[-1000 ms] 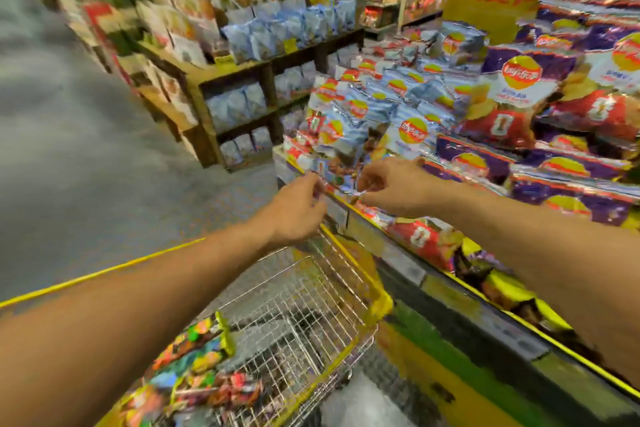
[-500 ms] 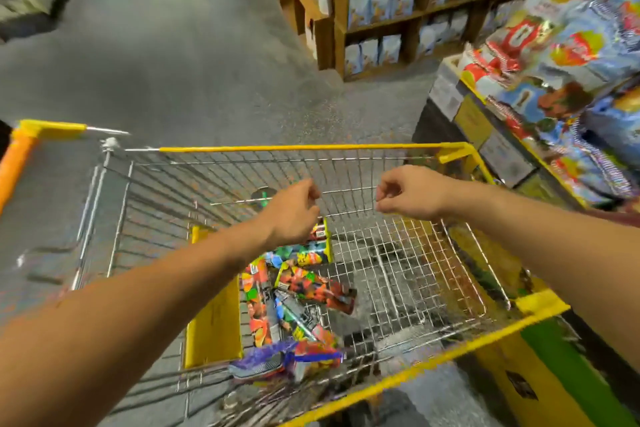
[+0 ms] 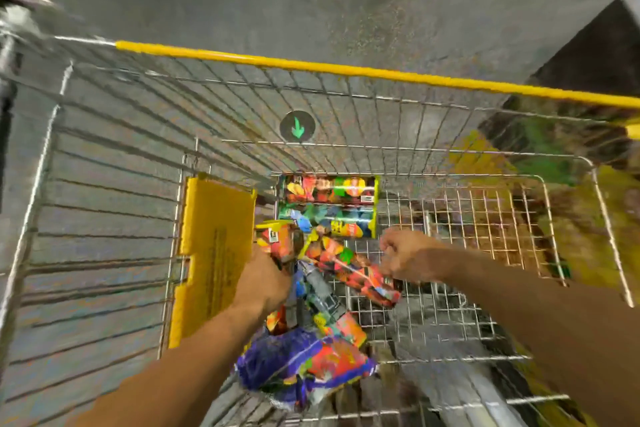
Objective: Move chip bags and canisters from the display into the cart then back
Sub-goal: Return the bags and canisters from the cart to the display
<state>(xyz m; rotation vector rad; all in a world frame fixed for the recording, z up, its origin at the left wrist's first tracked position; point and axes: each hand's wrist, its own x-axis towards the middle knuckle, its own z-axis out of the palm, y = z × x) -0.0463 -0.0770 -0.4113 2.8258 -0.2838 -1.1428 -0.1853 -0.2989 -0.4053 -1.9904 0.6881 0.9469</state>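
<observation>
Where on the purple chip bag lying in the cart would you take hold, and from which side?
Pinch the purple chip bag at its crinkled left end, coming from above. It lies flat on the cart floor below the canisters, and that end sticks out free, so fingers can close on the thin seam without squeezing the puffed middle.

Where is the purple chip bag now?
In the head view, the purple chip bag lies in the cart, nearest the camera, below the left hand.

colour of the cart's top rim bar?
Yellow. The cart rim shows best in the head view, running across the far side above the wire mesh.
</observation>
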